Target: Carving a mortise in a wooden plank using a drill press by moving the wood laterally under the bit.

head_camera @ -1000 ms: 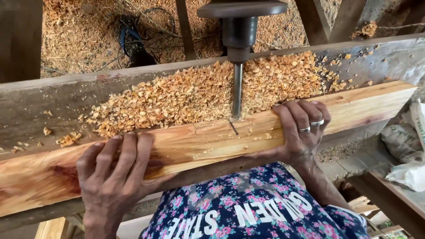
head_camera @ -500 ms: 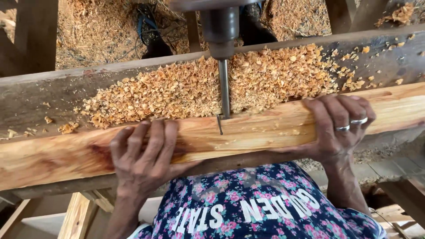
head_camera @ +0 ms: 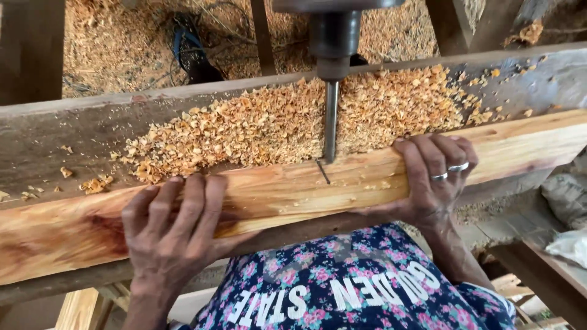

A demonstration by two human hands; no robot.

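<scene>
Both hands — left hand [head_camera: 174, 235], right hand [head_camera: 431, 177] — still clamp the plank [head_camera: 293, 192], shifted leftward.

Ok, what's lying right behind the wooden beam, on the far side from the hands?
Behind the wooden beam a heap of wood chips lies along the grey machine bed, around the steel bit. Whatever is beneath the chips is covered. Left hand and right hand grip the beam.

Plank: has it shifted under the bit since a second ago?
Yes. The plank has slid to its right: its pencil line, earlier level with the bit, now lies just left of it.
</scene>
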